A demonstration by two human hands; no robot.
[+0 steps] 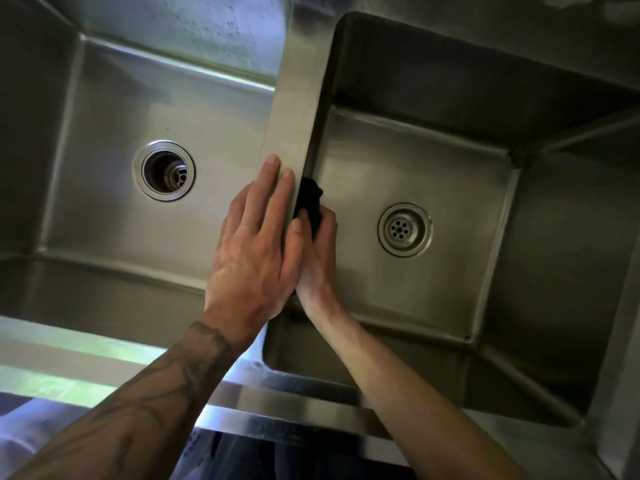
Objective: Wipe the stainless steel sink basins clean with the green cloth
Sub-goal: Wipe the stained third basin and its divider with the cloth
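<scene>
Two stainless steel basins lie side by side: the left basin [114,209] with an open round drain [163,170] and the right basin [460,209] with a perforated strainer drain [404,229]. My left hand [256,244] rests flat, fingers straight, on the steel divider [294,109] between them. My right hand [320,258] reaches down inside the right basin and holds the cloth [310,199], which looks very dark here, against the basin's left wall just under the divider. Most of the cloth is hidden by the hand and the divider.
The sink's front rim [104,355] runs along the bottom, bright with reflected light. The back wall of the left basin [194,32] shows water spots. My two forearms cross the front rim.
</scene>
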